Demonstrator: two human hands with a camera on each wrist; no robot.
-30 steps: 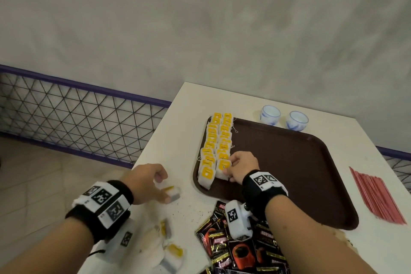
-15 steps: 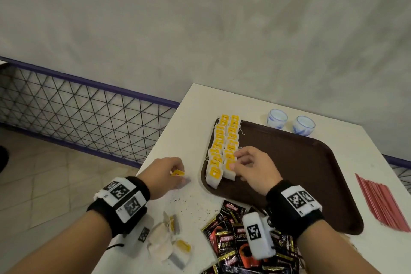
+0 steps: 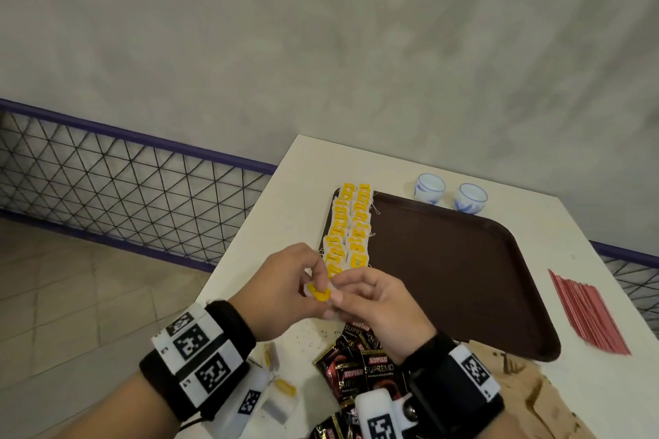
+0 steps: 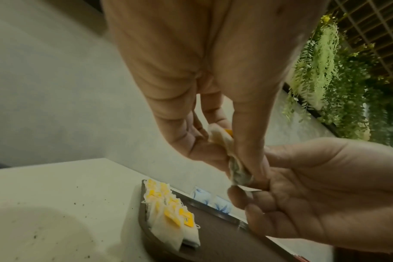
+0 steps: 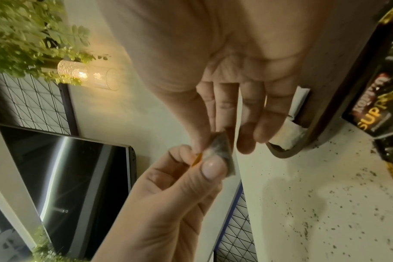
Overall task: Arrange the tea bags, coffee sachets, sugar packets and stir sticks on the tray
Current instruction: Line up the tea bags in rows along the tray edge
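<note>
While raised together, both hands pinch one tea bag.

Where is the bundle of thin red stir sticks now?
In the head view, the thin red stir sticks lie on the white table, right of the brown tray.

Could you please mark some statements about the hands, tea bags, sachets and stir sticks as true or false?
1. Both the left hand and the right hand pinch one tea bag. True.
2. The tea bags on the tray lie in two rows along its left edge. True.
3. The coffee sachets are laid out on the tray. False: they lie in a heap on the table, in front of the tray.
4. The stir sticks stand in one of the cups. False: they lie flat on the table, right of the tray.
5. Loose tea bags lie on the table near the left wrist. True.
</note>
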